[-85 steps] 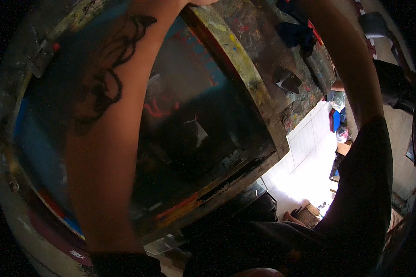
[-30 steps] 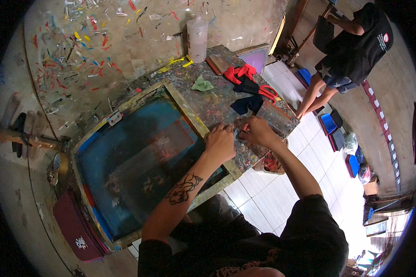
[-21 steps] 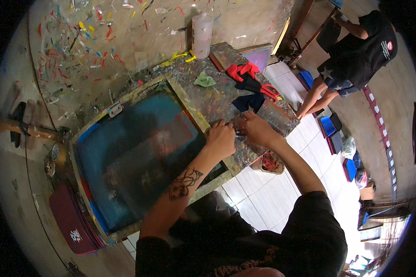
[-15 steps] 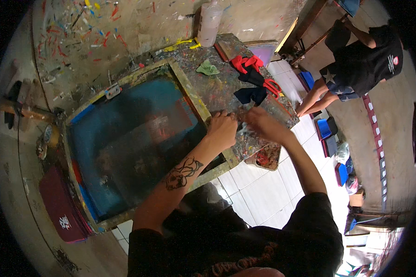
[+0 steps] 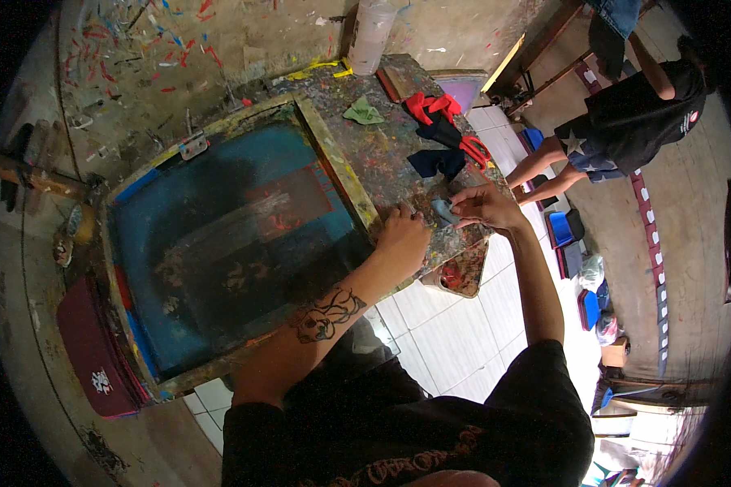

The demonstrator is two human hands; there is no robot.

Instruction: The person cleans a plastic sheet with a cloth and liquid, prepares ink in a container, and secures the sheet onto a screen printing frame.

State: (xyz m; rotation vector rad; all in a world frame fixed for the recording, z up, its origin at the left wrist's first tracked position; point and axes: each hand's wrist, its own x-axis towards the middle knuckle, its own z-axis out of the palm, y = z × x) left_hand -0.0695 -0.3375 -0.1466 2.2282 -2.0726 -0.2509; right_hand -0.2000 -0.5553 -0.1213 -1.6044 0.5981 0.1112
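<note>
My left hand (image 5: 404,237) is curled closed beside the right-hand bar of a wooden screen-printing frame (image 5: 337,166); whatever its fingers hold is hidden. To its right, my right hand (image 5: 489,206) pinches at the edge of a small grey-blue rag (image 5: 444,213) low over the paint-stained bench. The frame's dark mesh (image 5: 211,243) is stained blue, with a reddish patch toward its right side. Just beyond my right hand lie a dark blue cloth piece (image 5: 437,163) and red-handled scissors (image 5: 475,152).
A green crumpled cloth (image 5: 364,111), a red cloth (image 5: 432,106) and a cloudy plastic bottle (image 5: 371,36) stand farther back. A paint-smeared container (image 5: 461,272) sits at the bench's near edge. Maroon fabric panels (image 5: 97,349) lie at left. Another person (image 5: 638,114) stands at far right.
My right hand has shifted slightly right and up, and its fingers show clearly instead of blurred. The grey-blue rag now shows plainly. My left hand remains near the frame's bar.
</note>
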